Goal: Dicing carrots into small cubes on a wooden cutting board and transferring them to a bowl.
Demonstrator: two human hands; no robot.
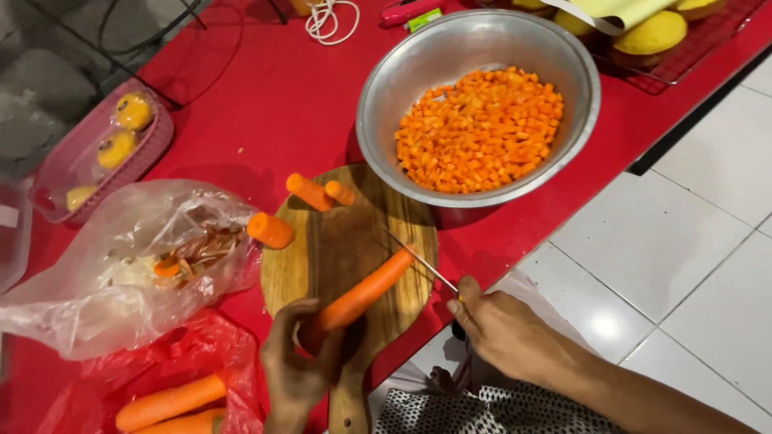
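Left hand (296, 366) grips carrot (363, 294); right hand (500, 328) angles knife (420, 260).

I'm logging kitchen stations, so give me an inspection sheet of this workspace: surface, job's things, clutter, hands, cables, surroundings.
Surface: red table, round wooden board at its edge.
Job's things: peeled carrot on the board; metal bowl of diced carrot; three carrot pieces.
Clutter: clear bag of scraps, red bag with whole carrots, pink tray.
Hands: left hand holds the carrot; right hand holds a knife at its tip.
Cables: white cord.
Surroundings: white tiled floor.
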